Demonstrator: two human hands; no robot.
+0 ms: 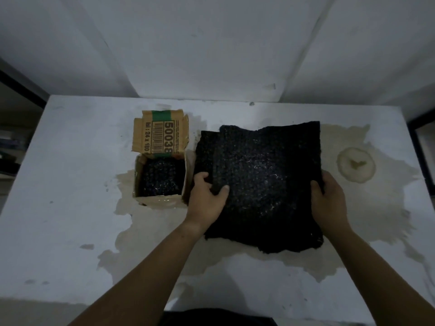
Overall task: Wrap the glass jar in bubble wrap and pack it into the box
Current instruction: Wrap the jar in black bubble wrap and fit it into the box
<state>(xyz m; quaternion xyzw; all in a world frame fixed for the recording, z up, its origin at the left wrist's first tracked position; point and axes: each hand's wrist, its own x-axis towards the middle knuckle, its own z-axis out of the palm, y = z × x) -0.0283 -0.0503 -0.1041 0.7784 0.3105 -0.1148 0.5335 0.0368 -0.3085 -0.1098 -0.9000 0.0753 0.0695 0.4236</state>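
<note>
A stack of black bubble wrap sheets lies flat on the white table, right of centre. My left hand pinches the stack's left edge, thumb on top. My right hand grips the right edge. To the left stands a small open cardboard box with its printed flap folded back. Inside the box sits a bundle in black bubble wrap. No bare glass jar is visible.
The table top has large worn beige patches and a round stain at the right. A pale wall rises right behind the table. Dark shelving shows past the left edge, and a dark frame past the right edge.
</note>
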